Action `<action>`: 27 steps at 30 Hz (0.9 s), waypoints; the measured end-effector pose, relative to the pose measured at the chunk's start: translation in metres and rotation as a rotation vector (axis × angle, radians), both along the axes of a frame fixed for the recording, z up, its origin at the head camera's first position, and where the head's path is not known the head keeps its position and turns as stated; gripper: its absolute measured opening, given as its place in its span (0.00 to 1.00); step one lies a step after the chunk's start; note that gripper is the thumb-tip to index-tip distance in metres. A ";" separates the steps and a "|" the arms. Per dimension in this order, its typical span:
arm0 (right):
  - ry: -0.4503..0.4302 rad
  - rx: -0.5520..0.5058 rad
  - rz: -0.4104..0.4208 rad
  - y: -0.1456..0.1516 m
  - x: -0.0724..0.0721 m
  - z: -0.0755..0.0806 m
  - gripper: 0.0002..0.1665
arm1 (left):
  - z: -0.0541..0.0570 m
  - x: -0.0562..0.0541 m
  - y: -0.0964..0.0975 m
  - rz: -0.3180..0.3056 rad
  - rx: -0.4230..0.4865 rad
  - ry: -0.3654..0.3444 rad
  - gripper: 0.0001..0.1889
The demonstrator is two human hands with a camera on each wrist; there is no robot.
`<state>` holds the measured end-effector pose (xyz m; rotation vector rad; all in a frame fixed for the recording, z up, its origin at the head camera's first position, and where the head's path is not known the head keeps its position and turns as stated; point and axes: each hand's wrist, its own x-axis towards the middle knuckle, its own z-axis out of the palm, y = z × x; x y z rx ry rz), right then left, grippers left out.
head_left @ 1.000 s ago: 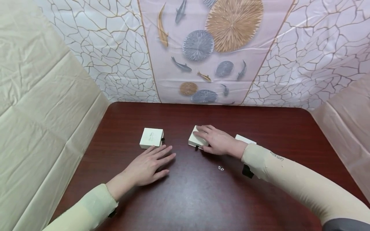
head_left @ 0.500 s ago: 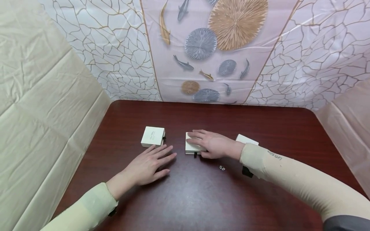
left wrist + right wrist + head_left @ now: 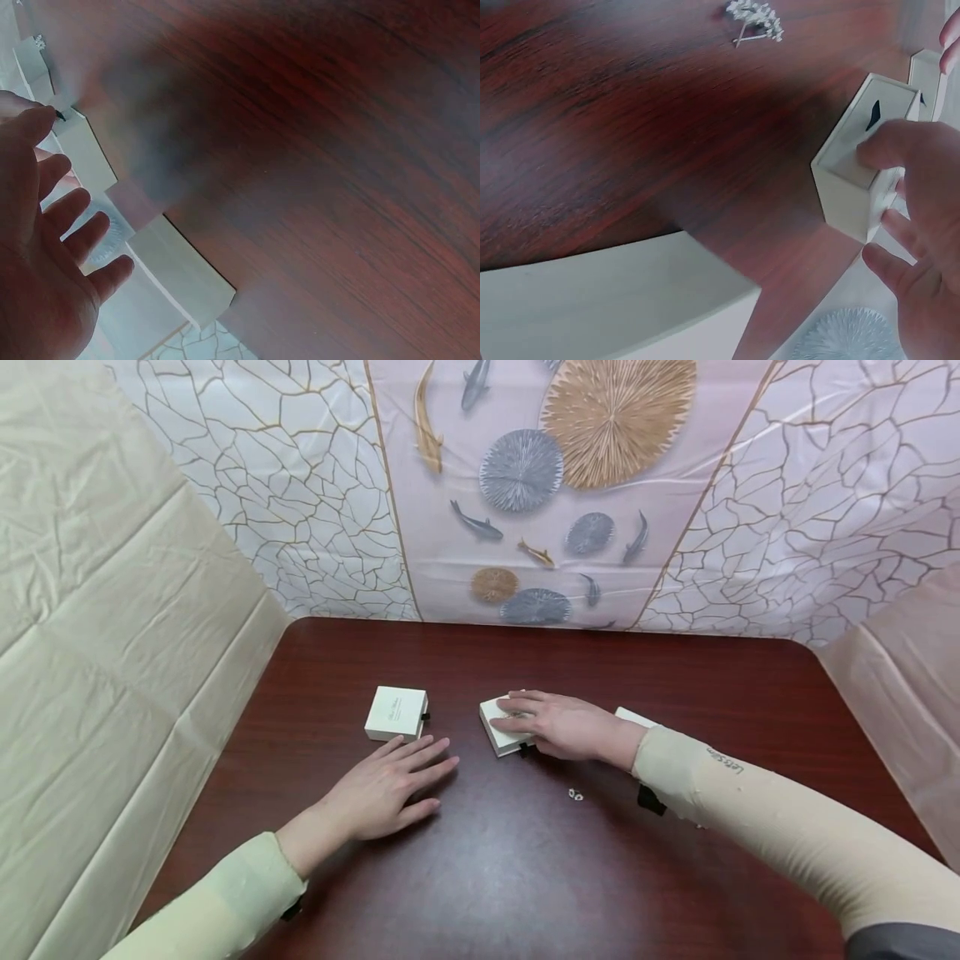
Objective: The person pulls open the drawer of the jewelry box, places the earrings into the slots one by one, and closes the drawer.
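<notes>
While the left box (image 3: 396, 713) sat flat on the tabletop (image 3: 480, 893), its black tab (image 3: 426, 717) facing the middle, the left hand (image 3: 382, 793) lay just in front, fingers spread and relaxed, holding nothing; whether a fingertip met the box could not be told. On to the centre, and there was the middle box (image 3: 507, 740), askew to its neighbour, with the right hand (image 3: 566, 727) gripping it narrowly: fingers across the top, thumb on the tabbed front face in the right wrist view. Lining this box up looked like the step in hand! The next move seemed to call for a small, level turn, thumb off the tab so nothing slid out.

Just right and nearer lay small white pieces (image 3: 572, 793), earring-like; beyond them the right box (image 3: 634, 717) hid partly behind the right sleeve (image 3: 697, 785).

And the room? Cream cloth (image 3: 82, 710) lined the left edge, well apart from the left box; dark wood showed between left and middle boxes. A patterned backdrop (image 3: 480, 610) met the far edge, behind another strip of wood. Rightward looked tighter, with box and white pieces near.
</notes>
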<state>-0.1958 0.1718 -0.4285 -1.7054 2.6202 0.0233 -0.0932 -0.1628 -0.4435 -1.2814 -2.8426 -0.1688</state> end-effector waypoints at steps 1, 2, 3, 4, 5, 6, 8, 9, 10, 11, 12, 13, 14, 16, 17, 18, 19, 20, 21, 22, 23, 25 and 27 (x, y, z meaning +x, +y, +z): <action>0.011 -0.003 0.001 0.001 0.000 0.000 0.40 | 0.000 0.000 0.000 0.000 -0.002 -0.001 0.32; 0.021 -0.008 0.000 0.002 0.000 0.000 0.40 | 0.001 0.000 0.001 0.001 -0.005 -0.001 0.32; 0.025 -0.015 -0.002 0.002 0.000 -0.001 0.40 | 0.001 0.000 0.001 0.000 -0.005 -0.003 0.32; 0.024 -0.025 -0.010 0.003 0.000 -0.002 0.40 | 0.001 0.000 0.002 -0.001 -0.006 -0.004 0.32; 0.012 -0.042 -0.023 0.003 0.002 -0.001 0.40 | 0.001 -0.001 0.002 -0.002 -0.007 -0.007 0.32; -0.005 -0.062 -0.040 0.003 0.003 -0.001 0.40 | 0.001 -0.001 0.003 -0.003 -0.009 -0.008 0.32; -0.042 -0.106 -0.089 0.002 0.008 0.000 0.41 | 0.001 -0.001 0.003 -0.002 -0.013 -0.011 0.32; -0.058 -0.128 -0.118 0.000 0.011 0.000 0.42 | 0.001 -0.001 0.003 -0.001 -0.012 -0.013 0.32; -0.070 -0.150 -0.149 -0.002 0.014 0.001 0.42 | 0.001 0.000 0.004 0.000 -0.011 -0.016 0.32; -0.074 -0.163 -0.181 -0.005 0.018 0.001 0.43 | 0.001 0.000 0.004 0.002 -0.010 -0.017 0.32; -0.076 -0.169 -0.213 -0.008 0.020 0.001 0.44 | 0.001 0.000 0.004 0.004 -0.009 -0.017 0.32; -0.071 -0.168 -0.243 -0.011 0.023 0.001 0.45 | 0.001 0.000 0.004 0.005 -0.007 -0.016 0.32; -0.063 -0.164 -0.272 -0.014 0.025 0.000 0.45 | 0.001 0.000 0.004 0.004 -0.003 -0.016 0.32; -0.053 -0.152 -0.323 -0.019 0.027 -0.003 0.46 | 0.000 0.000 0.005 0.002 0.005 -0.014 0.31; -0.054 -0.149 -0.346 -0.020 0.028 -0.005 0.46 | 0.000 0.000 0.006 0.000 0.009 -0.011 0.31; -0.058 -0.149 -0.364 -0.022 0.028 -0.006 0.46 | 0.000 0.000 0.006 -0.002 0.013 -0.009 0.31; -0.056 -0.149 -0.378 -0.023 0.028 -0.008 0.46 | 0.000 0.000 0.007 -0.004 0.016 -0.007 0.31; -0.056 -0.149 -0.390 -0.024 0.028 -0.011 0.45 | 0.000 0.000 0.008 -0.005 0.019 -0.007 0.31; -0.056 -0.150 -0.397 -0.025 0.028 -0.012 0.45 | 0.001 0.000 0.008 -0.007 0.020 -0.006 0.31; -0.056 -0.151 -0.403 -0.025 0.028 -0.013 0.45 | 0.001 0.000 0.009 -0.008 0.022 -0.006 0.31; -0.053 -0.152 -0.404 -0.026 0.028 -0.015 0.45 | 0.001 0.000 0.009 -0.007 0.023 -0.008 0.31; -0.048 -0.153 -0.404 -0.027 0.028 -0.018 0.46 | 0.002 0.000 0.009 -0.007 0.021 -0.009 0.31; -0.051 -0.156 -0.404 -0.028 0.028 -0.020 0.47 | 0.003 0.001 0.009 -0.008 0.022 -0.011 0.31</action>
